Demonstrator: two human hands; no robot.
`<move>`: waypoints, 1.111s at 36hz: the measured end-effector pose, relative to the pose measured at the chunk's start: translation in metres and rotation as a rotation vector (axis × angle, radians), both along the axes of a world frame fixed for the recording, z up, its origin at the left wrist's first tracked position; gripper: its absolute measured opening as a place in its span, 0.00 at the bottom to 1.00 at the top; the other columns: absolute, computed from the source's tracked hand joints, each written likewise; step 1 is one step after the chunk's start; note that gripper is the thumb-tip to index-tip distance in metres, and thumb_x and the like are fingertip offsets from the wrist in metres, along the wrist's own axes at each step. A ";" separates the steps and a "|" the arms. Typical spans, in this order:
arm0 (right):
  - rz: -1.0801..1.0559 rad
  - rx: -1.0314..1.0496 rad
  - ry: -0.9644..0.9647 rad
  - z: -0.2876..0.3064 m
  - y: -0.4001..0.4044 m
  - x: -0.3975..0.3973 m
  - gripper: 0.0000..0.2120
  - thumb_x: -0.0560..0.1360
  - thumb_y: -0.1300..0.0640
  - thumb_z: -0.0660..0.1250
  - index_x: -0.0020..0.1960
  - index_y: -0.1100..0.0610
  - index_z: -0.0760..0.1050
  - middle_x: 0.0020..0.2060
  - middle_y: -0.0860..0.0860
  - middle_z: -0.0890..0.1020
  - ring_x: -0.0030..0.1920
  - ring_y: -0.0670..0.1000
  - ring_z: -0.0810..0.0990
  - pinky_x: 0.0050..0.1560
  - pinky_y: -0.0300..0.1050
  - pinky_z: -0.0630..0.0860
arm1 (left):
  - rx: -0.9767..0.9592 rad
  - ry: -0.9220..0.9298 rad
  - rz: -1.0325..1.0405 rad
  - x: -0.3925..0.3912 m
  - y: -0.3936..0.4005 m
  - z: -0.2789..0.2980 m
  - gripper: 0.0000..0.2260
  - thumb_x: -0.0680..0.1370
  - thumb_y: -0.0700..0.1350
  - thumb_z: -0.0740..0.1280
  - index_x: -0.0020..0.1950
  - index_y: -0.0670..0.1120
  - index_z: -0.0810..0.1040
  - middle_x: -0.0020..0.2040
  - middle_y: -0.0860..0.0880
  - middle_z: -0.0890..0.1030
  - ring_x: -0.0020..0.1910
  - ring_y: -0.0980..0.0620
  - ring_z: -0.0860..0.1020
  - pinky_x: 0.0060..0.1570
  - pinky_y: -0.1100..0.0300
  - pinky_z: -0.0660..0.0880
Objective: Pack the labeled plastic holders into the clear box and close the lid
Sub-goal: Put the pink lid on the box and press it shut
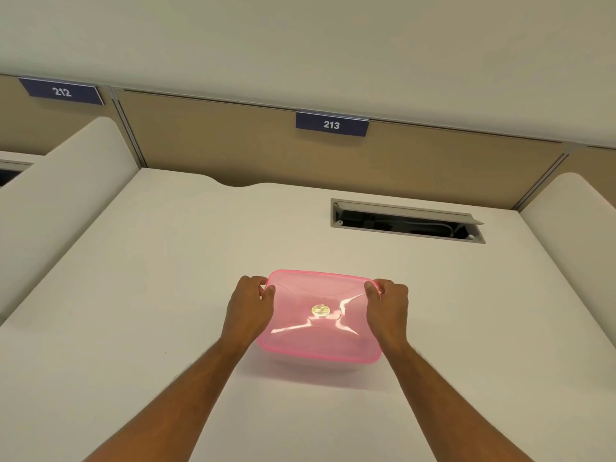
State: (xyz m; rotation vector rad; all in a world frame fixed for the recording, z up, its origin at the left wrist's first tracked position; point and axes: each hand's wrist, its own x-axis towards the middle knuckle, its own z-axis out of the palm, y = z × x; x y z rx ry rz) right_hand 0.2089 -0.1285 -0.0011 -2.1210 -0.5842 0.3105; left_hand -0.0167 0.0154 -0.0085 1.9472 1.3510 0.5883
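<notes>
Cream-white and matte, the desk [166, 295] is filling most of the view, its back edge dipping in a shallow curved notch against a tan partition [233, 145]. Two dark blue number plates are hanging on that partition, one reading 213 [332, 124] and another reading 212 [61, 91] over the neighbouring bay. Rounded white dividers are closing in both sides, and each is running out of the picture. A long metal-framed cable slot [406, 221] is lying open in the desk to the right, its inside too dark to make out. Near the middle of the desk the box [313, 363] is sitting under a translucent pink lid [320, 315] with rounded corners; only a pale sliver of the box wall is showing beneath the lid's near edge, and whatever is lying inside is hidden by the lid. Glare is streaking across the glossy plastic around a small round yellowish spot at its centre. The left hand [250, 308] is gripping the lid's left end, thumb on top and fingers curling round the far corner. The right hand [388, 306] is gripping the right end likewise. Both forearms are cut off at the bottom edge.
</notes>
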 end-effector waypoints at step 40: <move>0.076 -0.486 -0.297 -0.005 0.042 0.013 0.17 0.85 0.54 0.49 0.54 0.61 0.74 0.48 0.56 0.80 0.48 0.59 0.81 0.47 0.51 0.77 | 0.216 0.193 -0.082 0.063 0.032 -0.005 0.11 0.84 0.44 0.52 0.44 0.44 0.68 0.41 0.44 0.73 0.40 0.43 0.72 0.43 0.47 0.71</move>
